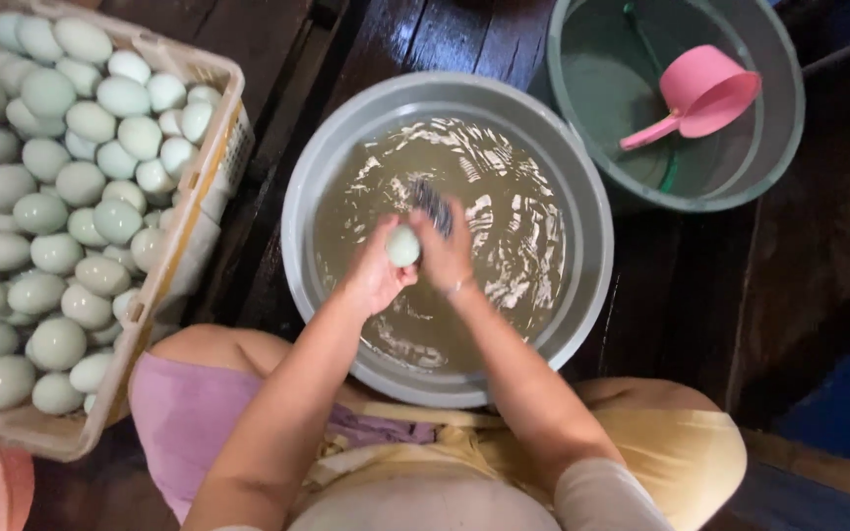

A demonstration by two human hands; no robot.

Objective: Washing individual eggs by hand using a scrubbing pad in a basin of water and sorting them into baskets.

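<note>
Egg [403, 246], pale green, one piece: gripped in the curled fingers of the left hand [374, 277] over the centre of a grey basin [297, 211] of cloudy water, with the right hand [445, 251] closed around a dark scrubbing pad [432, 200] pressed against the egg's 2 o'clock side. Crate [211, 157], tan plastic, at 9 o'clock of the basin, heaped with many like pale green eggs [51, 197]. Second basin [779, 128], green, at 2 o'clock, holding a little water and a pink scoop [702, 95].
</note>
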